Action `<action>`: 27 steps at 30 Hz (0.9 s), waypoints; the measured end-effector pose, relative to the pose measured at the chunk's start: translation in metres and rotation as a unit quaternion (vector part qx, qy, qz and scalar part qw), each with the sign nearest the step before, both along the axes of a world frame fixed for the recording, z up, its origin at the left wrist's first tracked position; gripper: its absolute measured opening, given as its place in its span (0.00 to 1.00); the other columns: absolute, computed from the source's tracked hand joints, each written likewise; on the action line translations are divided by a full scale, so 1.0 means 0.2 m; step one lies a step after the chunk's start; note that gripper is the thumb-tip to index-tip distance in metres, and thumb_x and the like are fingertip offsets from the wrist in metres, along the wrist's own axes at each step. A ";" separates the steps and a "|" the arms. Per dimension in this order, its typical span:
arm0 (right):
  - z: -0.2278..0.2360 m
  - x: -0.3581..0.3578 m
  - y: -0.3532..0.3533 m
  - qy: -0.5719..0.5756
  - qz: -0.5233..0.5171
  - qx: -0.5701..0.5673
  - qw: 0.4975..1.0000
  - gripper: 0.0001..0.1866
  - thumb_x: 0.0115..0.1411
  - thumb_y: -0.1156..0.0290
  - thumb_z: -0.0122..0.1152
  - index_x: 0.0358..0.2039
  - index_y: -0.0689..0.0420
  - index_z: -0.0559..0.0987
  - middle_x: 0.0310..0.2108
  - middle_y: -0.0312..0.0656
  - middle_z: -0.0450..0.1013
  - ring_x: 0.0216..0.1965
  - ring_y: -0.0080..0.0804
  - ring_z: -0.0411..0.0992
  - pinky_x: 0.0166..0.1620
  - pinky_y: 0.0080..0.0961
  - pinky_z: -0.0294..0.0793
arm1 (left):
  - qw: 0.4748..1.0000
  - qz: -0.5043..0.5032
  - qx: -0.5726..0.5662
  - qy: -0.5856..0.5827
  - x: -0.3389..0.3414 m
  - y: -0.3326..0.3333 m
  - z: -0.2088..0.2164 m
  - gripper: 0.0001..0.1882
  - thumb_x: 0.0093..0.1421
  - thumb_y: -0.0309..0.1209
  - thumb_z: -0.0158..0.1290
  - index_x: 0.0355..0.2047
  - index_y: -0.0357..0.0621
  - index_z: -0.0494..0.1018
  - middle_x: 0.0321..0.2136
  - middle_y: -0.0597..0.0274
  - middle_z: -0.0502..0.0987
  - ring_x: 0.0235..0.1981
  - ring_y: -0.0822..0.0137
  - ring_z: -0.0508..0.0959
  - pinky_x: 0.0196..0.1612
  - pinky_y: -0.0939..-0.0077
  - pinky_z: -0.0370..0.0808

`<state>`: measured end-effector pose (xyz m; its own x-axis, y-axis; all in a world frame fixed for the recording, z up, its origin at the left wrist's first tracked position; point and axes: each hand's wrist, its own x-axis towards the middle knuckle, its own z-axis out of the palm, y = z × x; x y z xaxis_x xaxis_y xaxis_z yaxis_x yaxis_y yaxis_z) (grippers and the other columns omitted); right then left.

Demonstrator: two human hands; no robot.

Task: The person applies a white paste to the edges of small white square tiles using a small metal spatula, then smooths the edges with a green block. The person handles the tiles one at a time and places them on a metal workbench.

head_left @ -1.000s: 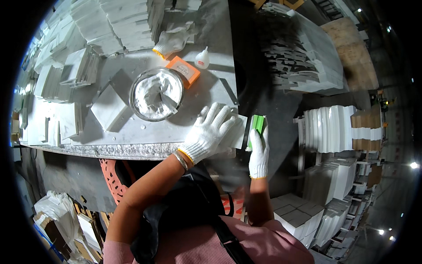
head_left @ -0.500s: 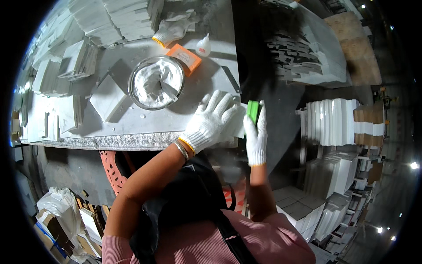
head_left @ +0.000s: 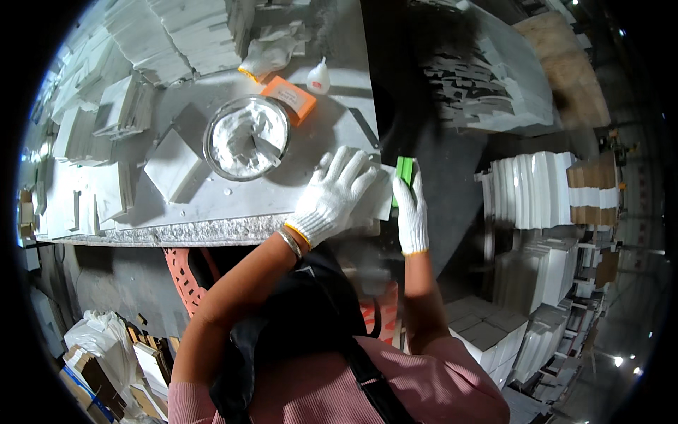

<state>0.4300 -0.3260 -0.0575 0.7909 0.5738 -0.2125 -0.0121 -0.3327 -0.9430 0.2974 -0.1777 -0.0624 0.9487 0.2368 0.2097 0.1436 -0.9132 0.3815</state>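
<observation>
My left hand (head_left: 330, 194), in a white knit glove, lies flat with its fingers spread on a white tile (head_left: 382, 192) at the table's right edge. Part of the tile is hidden under the palm. In the other white glove, my right hand (head_left: 412, 220) grips a bright green block (head_left: 405, 169), perhaps a sanding block. The block is upright along the tile's right side; whether it touches the edge is hard to see. Beyond my left hand stands a round bowl (head_left: 207, 138) of white paste, with a flat-bladed spatula (head_left: 267, 150) in it.
An orange box (head_left: 291, 99), a small squeeze bottle (head_left: 318, 78), a spare glove (head_left: 265, 59) and a dark flat strip (head_left: 364, 128) lie past the bowl. Left of it is a loose tile (head_left: 171, 166). Tile stacks (head_left: 116, 106) fill the table's left; more stacks (head_left: 533, 189) stand off right.
My right hand and the green block have shifted slightly away from me along the tile's right side. My left hand stays pressed on the tile. The whole view has shifted a little.
</observation>
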 end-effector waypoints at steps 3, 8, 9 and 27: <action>0.02 -0.09 -0.06 -0.127 0.030 -0.003 0.991 0.37 0.68 0.61 0.56 0.70 0.62 0.55 0.68 0.54 0.58 0.66 0.41 0.61 0.65 0.31 0.61 | 1.000 0.003 0.021 0.011 0.00 0.00 0.00 0.44 0.50 0.55 0.63 0.63 0.47 0.64 0.65 0.50 0.60 0.69 0.46 0.56 0.68 0.44 0.56; -0.03 0.01 -0.01 -0.063 0.013 0.016 0.998 0.38 0.67 0.57 0.56 0.70 0.62 0.56 0.68 0.51 0.60 0.65 0.37 0.62 0.65 0.30 0.61 | 1.000 0.007 -0.009 0.014 0.00 0.01 0.05 0.45 0.48 0.55 0.64 0.63 0.47 0.64 0.65 0.50 0.59 0.69 0.46 0.56 0.68 0.44 0.56; -0.06 0.06 0.00 0.030 0.011 0.021 0.999 0.38 0.67 0.57 0.56 0.70 0.63 0.56 0.68 0.49 0.61 0.65 0.32 0.62 0.64 0.27 0.61 | 1.000 0.004 -0.014 0.014 0.00 0.00 0.04 0.46 0.48 0.55 0.64 0.63 0.47 0.64 0.65 0.50 0.59 0.69 0.46 0.56 0.68 0.44 0.56; 0.04 -0.09 -0.03 -0.074 0.005 0.049 0.996 0.35 0.69 0.61 0.54 0.71 0.57 0.55 0.66 0.48 0.62 0.62 0.32 0.65 0.61 0.26 0.65 | 1.000 0.005 0.003 0.017 0.00 0.00 0.01 0.48 0.48 0.62 0.62 0.63 0.47 0.64 0.65 0.46 0.59 0.68 0.44 0.56 0.68 0.44 0.55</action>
<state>0.4111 -0.3311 -0.0489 0.8035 0.5942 -0.0369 0.1325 -0.2389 -0.9620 0.2966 -0.1787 -0.0609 0.9528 0.2458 0.1784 0.1662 -0.9135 0.3712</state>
